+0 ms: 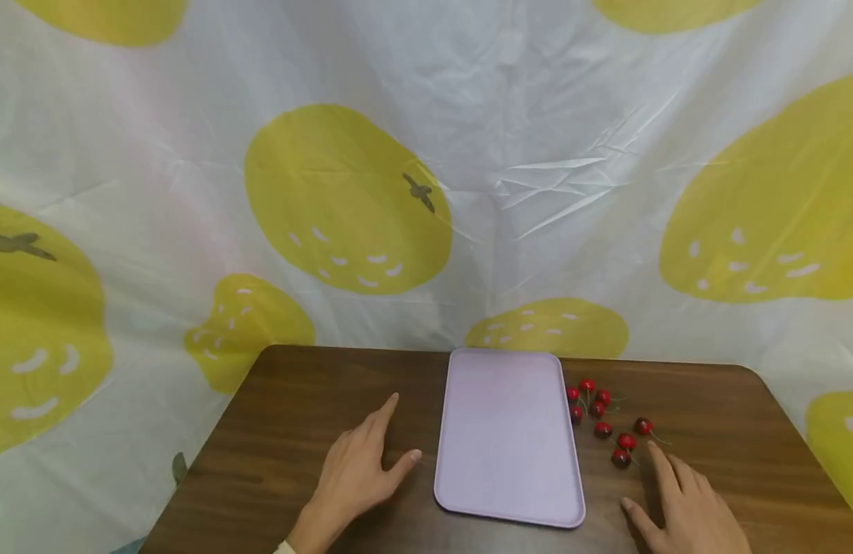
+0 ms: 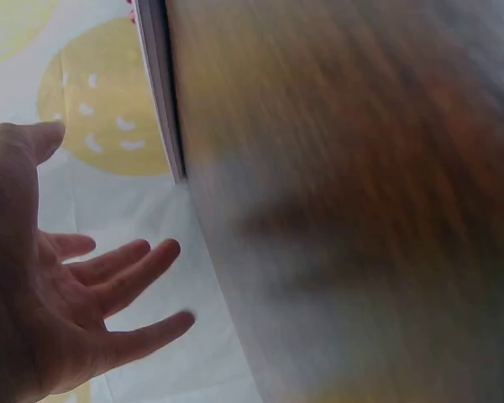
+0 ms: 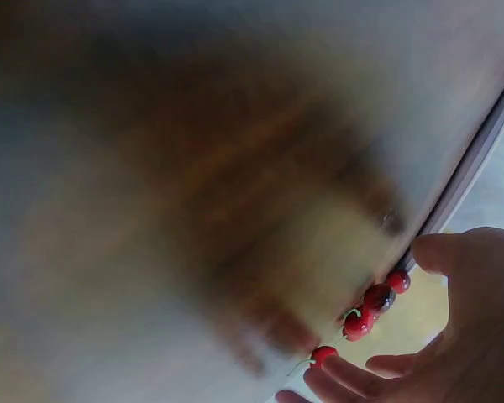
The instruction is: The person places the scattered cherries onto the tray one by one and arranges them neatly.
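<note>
Right hand hanging loose by the cherries, left hand loose by the lilac tray
On the right we've got relaxed, slightly bent fingers, one fingertip just beside a cherry (touching or not, we can't tell); the left has its fingers stretched out and thumb spread, just left of the tray. Moving outward, we count nine red cherries, some pretty dark, a few with green stems showing, scattered along the tray's right side. The tray lies flat on the brown wood-grain desk, far end up at the back edge. Behind that we see a white cloth with big yellow fruit prints.
</note>
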`<state>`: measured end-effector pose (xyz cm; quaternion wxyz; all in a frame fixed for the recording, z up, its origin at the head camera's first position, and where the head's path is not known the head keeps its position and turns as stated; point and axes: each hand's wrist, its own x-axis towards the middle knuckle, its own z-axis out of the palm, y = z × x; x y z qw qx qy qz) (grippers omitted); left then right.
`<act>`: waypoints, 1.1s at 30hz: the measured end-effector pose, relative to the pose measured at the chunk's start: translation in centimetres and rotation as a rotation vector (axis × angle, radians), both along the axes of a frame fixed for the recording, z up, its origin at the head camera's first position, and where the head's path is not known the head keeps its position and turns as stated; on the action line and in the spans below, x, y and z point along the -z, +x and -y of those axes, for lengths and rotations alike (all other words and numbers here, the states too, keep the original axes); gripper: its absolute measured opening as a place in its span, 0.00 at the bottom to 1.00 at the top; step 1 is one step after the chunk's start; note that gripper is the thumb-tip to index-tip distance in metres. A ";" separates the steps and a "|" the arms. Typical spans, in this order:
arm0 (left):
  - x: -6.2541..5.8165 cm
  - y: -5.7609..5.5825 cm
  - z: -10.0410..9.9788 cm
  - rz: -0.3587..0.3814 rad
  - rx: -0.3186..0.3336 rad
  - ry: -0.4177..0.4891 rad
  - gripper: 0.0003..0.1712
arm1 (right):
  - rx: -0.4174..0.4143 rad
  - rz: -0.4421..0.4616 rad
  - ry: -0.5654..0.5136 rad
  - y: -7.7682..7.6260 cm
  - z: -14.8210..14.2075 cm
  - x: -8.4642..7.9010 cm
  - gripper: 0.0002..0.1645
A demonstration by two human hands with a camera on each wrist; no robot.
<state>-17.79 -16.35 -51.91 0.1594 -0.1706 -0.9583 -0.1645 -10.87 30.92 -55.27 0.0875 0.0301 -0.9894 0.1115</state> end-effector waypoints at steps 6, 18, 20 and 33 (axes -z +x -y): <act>-0.1 -0.6 -0.6 0.019 -0.033 0.065 0.47 | -0.005 0.003 -0.001 -0.8 0.8 -1.1 0.54; -1.4 -1.6 -3.0 0.123 -0.098 0.129 0.27 | -0.059 -0.160 0.000 -2.9 1.2 -2.1 0.38; -1.5 -1.8 -3.5 0.154 -0.120 0.134 0.27 | -0.077 -0.193 0.008 -3.1 1.3 -2.1 0.35; -1.3 -2.6 -6.3 0.284 -0.169 0.181 0.25 | -0.151 -0.255 0.024 -3.9 2.2 -1.3 0.23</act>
